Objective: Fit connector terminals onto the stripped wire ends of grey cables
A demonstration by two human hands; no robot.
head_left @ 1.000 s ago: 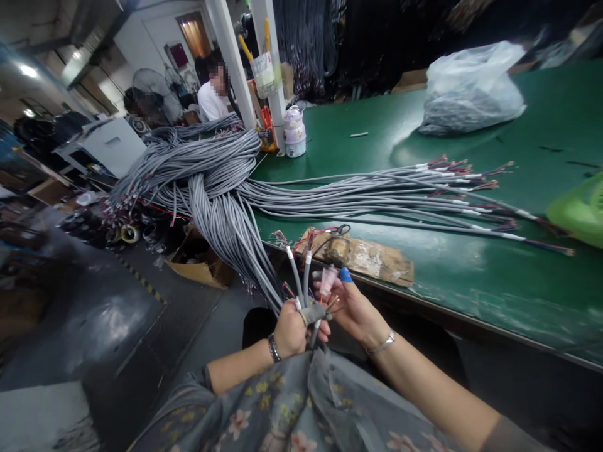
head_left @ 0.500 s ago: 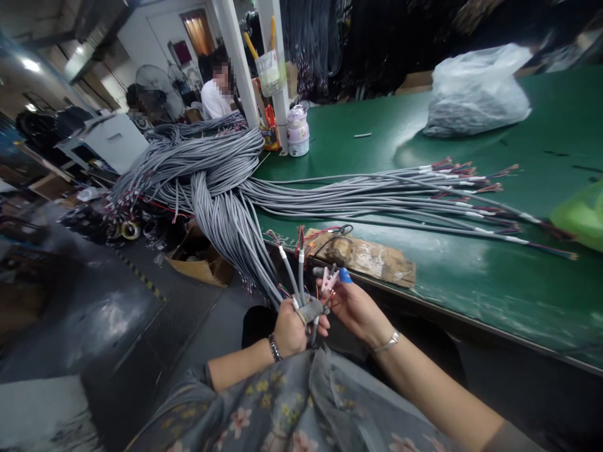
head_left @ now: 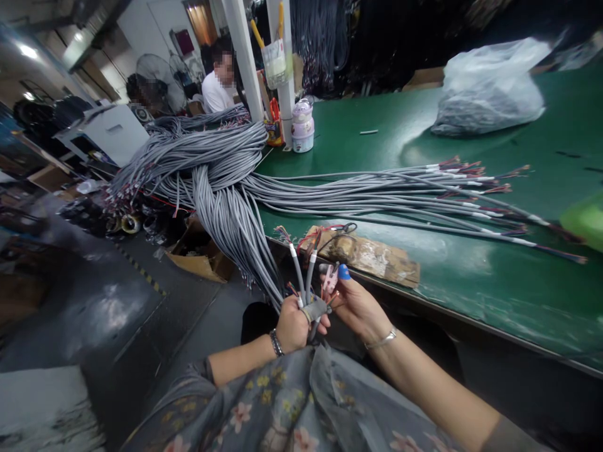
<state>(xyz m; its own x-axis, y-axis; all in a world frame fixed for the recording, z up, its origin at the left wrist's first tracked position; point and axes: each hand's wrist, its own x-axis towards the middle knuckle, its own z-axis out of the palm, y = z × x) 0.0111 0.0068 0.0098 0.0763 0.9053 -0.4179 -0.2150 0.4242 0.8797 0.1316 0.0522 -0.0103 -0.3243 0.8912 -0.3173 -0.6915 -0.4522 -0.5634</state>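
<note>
My left hand [head_left: 293,325] is closed round a few grey cables [head_left: 309,276] in front of my lap. Their white-banded ends point up, with thin coloured wires fanning out. A grey sleeve-like wrap [head_left: 315,309] lies across the left thumb area; whether it is on the thumb or a cable I cannot tell. Just to the right, my right hand [head_left: 362,309] pinches a pink clip [head_left: 331,279] between thumb and fingers, close to bare wire ends by the left hand. A blue cover [head_left: 344,272] sits on the right thumb tip.
A big grey cable bundle [head_left: 226,163] drapes over the green table [head_left: 400,144], its ends spread rightward. A worn wooden block [head_left: 377,257] lies at the near edge. Behind are a plastic bag [head_left: 490,88], a lilac container [head_left: 302,129] and a seated person [head_left: 217,85].
The view has shifted slightly. The held cable ends lean further right, and the pink clip has turned a little in my right fingers. Both hands keep their grip.
</note>
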